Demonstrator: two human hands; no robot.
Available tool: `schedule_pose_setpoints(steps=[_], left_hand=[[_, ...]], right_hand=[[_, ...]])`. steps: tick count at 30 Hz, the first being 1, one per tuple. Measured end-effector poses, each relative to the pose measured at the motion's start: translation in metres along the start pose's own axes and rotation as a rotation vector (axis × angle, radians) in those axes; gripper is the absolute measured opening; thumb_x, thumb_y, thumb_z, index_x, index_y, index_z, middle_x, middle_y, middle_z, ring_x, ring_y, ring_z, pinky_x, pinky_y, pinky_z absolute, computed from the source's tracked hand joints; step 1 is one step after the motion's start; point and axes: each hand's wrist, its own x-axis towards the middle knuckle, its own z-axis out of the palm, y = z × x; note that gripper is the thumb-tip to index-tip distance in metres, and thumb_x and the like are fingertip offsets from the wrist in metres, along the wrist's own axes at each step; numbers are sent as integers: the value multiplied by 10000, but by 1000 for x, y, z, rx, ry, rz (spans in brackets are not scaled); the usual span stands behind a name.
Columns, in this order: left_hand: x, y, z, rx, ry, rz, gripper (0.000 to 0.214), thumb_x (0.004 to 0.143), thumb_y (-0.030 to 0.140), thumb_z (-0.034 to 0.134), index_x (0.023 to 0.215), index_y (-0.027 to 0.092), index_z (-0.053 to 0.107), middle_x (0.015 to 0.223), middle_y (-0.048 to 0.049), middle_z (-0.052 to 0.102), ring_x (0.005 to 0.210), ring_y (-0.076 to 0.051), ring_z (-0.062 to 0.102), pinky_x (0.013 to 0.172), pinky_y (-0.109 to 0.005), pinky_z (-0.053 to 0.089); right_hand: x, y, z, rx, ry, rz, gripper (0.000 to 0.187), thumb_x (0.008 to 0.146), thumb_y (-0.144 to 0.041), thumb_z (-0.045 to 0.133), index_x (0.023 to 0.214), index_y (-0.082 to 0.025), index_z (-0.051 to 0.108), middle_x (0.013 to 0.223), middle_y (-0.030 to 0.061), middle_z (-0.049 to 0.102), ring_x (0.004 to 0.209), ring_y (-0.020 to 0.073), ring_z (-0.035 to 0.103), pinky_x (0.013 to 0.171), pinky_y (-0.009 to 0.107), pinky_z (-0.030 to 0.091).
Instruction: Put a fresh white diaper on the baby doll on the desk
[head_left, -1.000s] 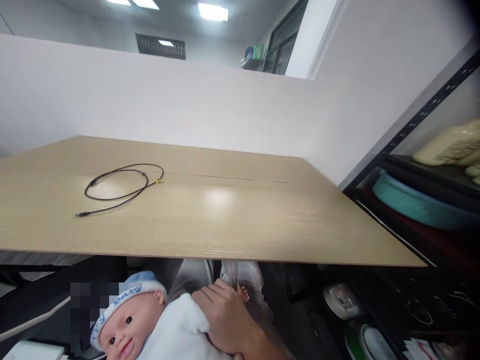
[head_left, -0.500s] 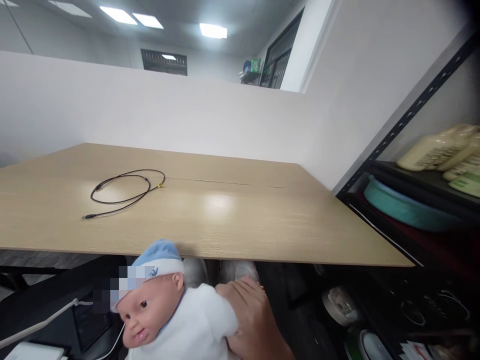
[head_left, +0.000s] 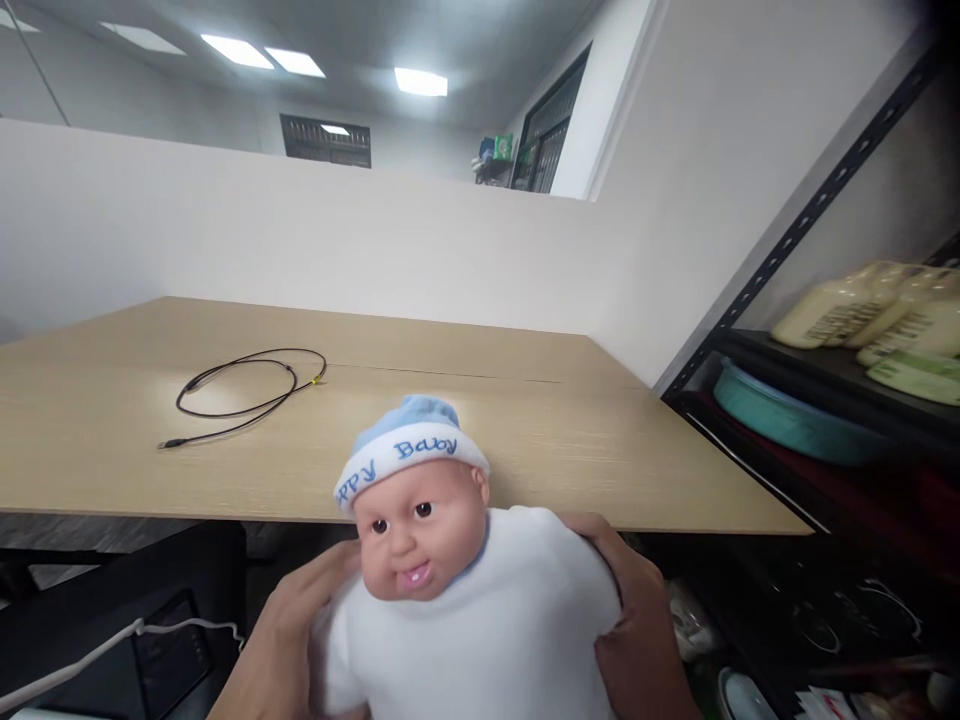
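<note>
A baby doll point(head_left: 457, 590) in a white shirt and a blue-and-white cap lettered "Baby" is held upright in front of me, facing the camera, just before the near edge of the wooden table point(head_left: 525, 450). My left hand point(head_left: 289, 625) grips the doll's side from the left, fingers curled against the shirt. My right hand point(head_left: 637, 620) clasps the other side at the shoulder. The doll's lower body is cut off by the frame's bottom edge.
A black cable point(head_left: 240, 392) lies looped on the table's left part. A white partition stands behind the table. At the right a black metal shelf point(head_left: 810, 420) holds a teal round container point(head_left: 780, 420) and cream bottles point(head_left: 862, 310). A white cord point(head_left: 97, 650) runs below left.
The doll rose from my lap to chest height and turned upright to face me. My left hand came into view and took its left side; my right hand shifted to its right shoulder.
</note>
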Motion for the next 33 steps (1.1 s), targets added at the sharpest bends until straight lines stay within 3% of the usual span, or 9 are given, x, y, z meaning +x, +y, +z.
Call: schedule_pose_setpoints(steps=[4, 7, 9, 13, 16, 20, 24, 28, 33], left_hand=[[50, 3, 7, -105, -153, -118, 656, 918, 285, 696, 1536, 291, 477, 1284, -78, 794, 1028, -273, 821, 789, -304, 673], [92, 8, -5, -207, -253, -139, 563, 878, 235, 691, 1419, 327, 569, 1269, -28, 801, 1013, -244, 809, 804, -264, 635], [119, 10, -18, -235, -318, -157, 532, 862, 224, 687, 1374, 336, 602, 1278, -8, 801, 1018, -236, 798, 812, -256, 613], [170, -1, -37, -164, -455, -148, 314, 876, 269, 698, 1185, 315, 667, 1145, 33, 814, 914, -211, 772, 732, -258, 547], [204, -21, -36, -71, -545, -137, 255, 836, 283, 724, 1089, 294, 688, 1025, 48, 813, 850, -208, 743, 676, -277, 484], [240, -52, -17, -60, -638, -131, 165, 834, 247, 644, 996, 264, 671, 994, 31, 803, 849, -213, 730, 693, -300, 467], [265, -82, 6, -20, -681, -172, 141, 842, 345, 660, 945, 252, 638, 965, 8, 798, 838, -237, 728, 675, -324, 456], [281, -112, 28, 27, -718, -162, 198, 831, 390, 679, 970, 252, 646, 1014, -2, 811, 879, -248, 747, 687, -325, 467], [290, -146, 59, 193, -658, -157, 278, 837, 448, 700, 1039, 261, 659, 1062, -23, 837, 901, -276, 778, 660, -321, 469]], right_hand=[[23, -4, 7, -55, 61, -1, 306, 722, -266, 648, 1011, -264, 748, 871, -4, 819, 733, 221, 761, 642, 261, 572], [46, 2, 8, -157, 99, -18, 286, 757, -285, 629, 1017, -262, 746, 836, -8, 808, 710, 234, 750, 610, 276, 558], [63, 12, 6, -316, 127, -136, 279, 786, -280, 628, 1034, -262, 753, 846, 0, 811, 717, 244, 744, 616, 296, 528], [93, 43, 1, -640, 110, -507, 251, 812, -172, 585, 986, -239, 752, 815, 24, 791, 697, 230, 696, 678, 335, 429], [112, 70, 10, -712, 45, -612, 208, 846, -136, 564, 929, -224, 733, 751, 20, 759, 667, 205, 654, 702, 341, 385], [136, 103, 36, -735, -86, -527, 132, 868, -169, 582, 869, -218, 704, 721, 13, 724, 639, 194, 591, 687, 342, 333], [161, 129, 64, -782, -200, -346, 76, 876, -216, 624, 887, -213, 699, 786, 34, 759, 680, 205, 609, 696, 348, 308], [183, 147, 86, -847, -319, -212, 102, 892, -249, 649, 957, -214, 719, 881, 66, 807, 764, 239, 679, 703, 351, 301], [199, 172, 109, -886, -334, -162, 161, 910, -261, 650, 1032, -215, 746, 912, 90, 828, 784, 265, 710, 697, 357, 299]])
